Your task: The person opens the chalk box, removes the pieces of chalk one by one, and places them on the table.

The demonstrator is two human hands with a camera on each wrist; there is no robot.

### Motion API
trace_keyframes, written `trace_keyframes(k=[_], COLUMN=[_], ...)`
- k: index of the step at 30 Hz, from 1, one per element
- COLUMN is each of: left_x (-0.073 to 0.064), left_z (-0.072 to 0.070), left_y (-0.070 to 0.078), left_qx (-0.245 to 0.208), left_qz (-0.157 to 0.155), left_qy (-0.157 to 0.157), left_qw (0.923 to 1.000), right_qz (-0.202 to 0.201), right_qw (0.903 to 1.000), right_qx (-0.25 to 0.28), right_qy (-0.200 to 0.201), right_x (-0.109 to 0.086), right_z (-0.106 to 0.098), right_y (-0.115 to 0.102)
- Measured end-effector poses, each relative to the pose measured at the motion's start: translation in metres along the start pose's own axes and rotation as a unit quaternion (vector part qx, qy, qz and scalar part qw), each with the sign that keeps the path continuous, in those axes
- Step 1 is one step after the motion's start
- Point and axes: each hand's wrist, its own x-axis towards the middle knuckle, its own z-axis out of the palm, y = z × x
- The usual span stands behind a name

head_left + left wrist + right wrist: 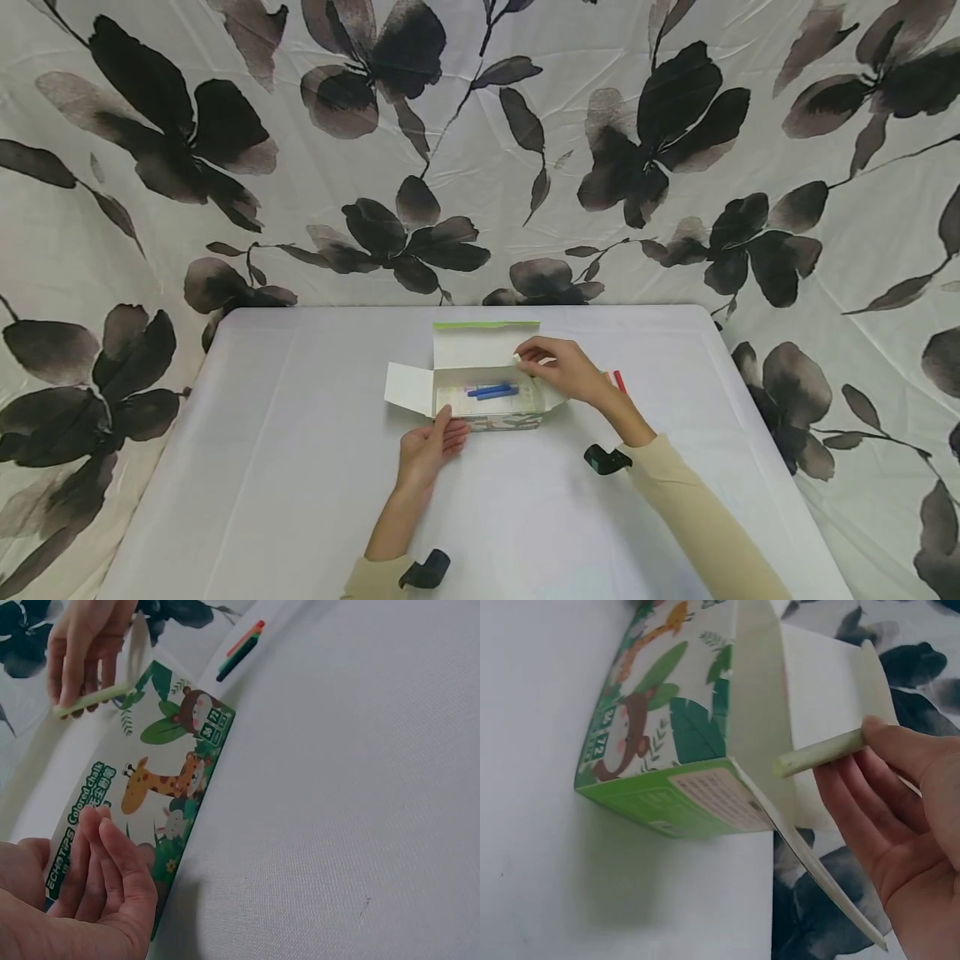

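A chalk box, printed with jungle animals and the words "Colored chalk", stands with its top flaps up. My left hand holds its near wall at the left corner, thumb at the top edge and fingers against the printed face. Over the right part of the opening, my right hand pinches a pale yellow-green stick of chalk between thumb and fingers. Its lower end points toward the opening in the right wrist view. Blue sticks lie inside the box.
Right of the box lie a red stick and a dark green stick. The left side flap and the back lid stick outward. A white cloth covers the table; a floral curtain hangs behind it.
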Motion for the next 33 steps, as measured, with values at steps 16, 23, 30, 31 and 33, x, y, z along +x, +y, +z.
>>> trace_keyframes(k=[16, 23, 30, 31, 33], left_x=[0.001, 0.0, -0.001, -0.001, -0.001], left_z=[0.001, 0.002, 0.001, 0.001, 0.0], left_y=[0.002, 0.002, 0.003, 0.003, 0.003], left_qx=[0.005, 0.011, 0.013, 0.012, 0.011], left_qz=[-0.007, -0.008, -0.009, -0.009, -0.01], left_qy=[0.004, 0.001, -0.005, -0.006, -0.008], left_qw=[1.0, 0.9999, 0.9999, 0.9999, 0.9999], right_qz=[0.105, 0.134, 0.16, 0.163, 0.171], right_qw=[0.9704, 0.9615, 0.954, 0.9535, 0.9506], right_qx=[0.201, 0.211, 0.21, 0.207, 0.21], right_qy=[0.084, 0.115, 0.143, 0.145, 0.151], right_x=[-0.025, -0.043, -0.06, -0.062, -0.068], right_z=[-0.053, -0.072, -0.085, -0.086, -0.088], right_y=[0.013, 0.033, 0.057, 0.06, 0.066])
